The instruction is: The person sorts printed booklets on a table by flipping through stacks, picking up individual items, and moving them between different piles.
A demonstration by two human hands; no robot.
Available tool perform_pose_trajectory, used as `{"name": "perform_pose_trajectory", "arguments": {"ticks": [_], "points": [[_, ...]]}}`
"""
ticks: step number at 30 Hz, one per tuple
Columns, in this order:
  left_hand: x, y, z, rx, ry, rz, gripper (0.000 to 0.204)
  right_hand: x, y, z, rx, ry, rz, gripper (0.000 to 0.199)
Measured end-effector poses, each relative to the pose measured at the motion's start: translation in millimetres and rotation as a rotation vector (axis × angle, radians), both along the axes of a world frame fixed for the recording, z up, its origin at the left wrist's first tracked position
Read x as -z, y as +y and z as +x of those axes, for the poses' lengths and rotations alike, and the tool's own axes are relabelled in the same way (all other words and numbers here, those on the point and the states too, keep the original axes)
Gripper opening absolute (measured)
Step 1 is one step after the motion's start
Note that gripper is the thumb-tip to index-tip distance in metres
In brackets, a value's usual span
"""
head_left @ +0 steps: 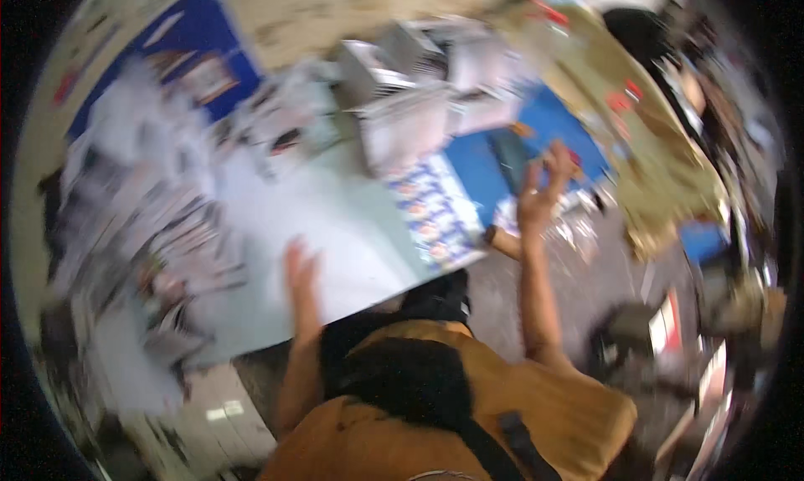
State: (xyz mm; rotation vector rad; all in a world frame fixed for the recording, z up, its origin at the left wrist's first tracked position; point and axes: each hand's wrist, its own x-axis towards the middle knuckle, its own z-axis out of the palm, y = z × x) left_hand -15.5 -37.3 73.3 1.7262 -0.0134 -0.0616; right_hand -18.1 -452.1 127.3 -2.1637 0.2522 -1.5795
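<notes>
Well, in the head view the table's point(247, 322) front edge slants up from lower left toward the right, near the person's body. Room for moving lies over the white sheet point(360, 246), between the heaped papers point(138, 171) on the left and the stacks point(406, 129) at the back; the blue board point(582, 125) bounds it on the right, the brown wrap point(670, 167) beyond. Whether the stacks are boxes or bundles is too blurred to tell. The left hand point(303, 280) is over the sheet's front part, fingers blurred but stretched out; I cannot tell whether they touch it. The right hand point(541, 192) is in front of the blue board, fingers spread wide, a red spot point(574, 158) just beside them. The white sheet lies flat and bright along the front edge; right of it lies the printed sheet point(431, 209), patterned in blue and orange rows
</notes>
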Motion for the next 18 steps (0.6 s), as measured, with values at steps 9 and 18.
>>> {"name": "perform_pose_trajectory", "arguments": {"ticks": [9, 18], "points": [[-35, -17, -10, 0.087, -0.172, -0.202, 0.047, 128, 21, -53, 0.114, 0.807, 0.148, 0.098], [-41, -98, 0, 0.181, -0.155, -0.273, 0.042, 142, 11, -75, 0.207, 0.692, 0.097, 0.082]]}}
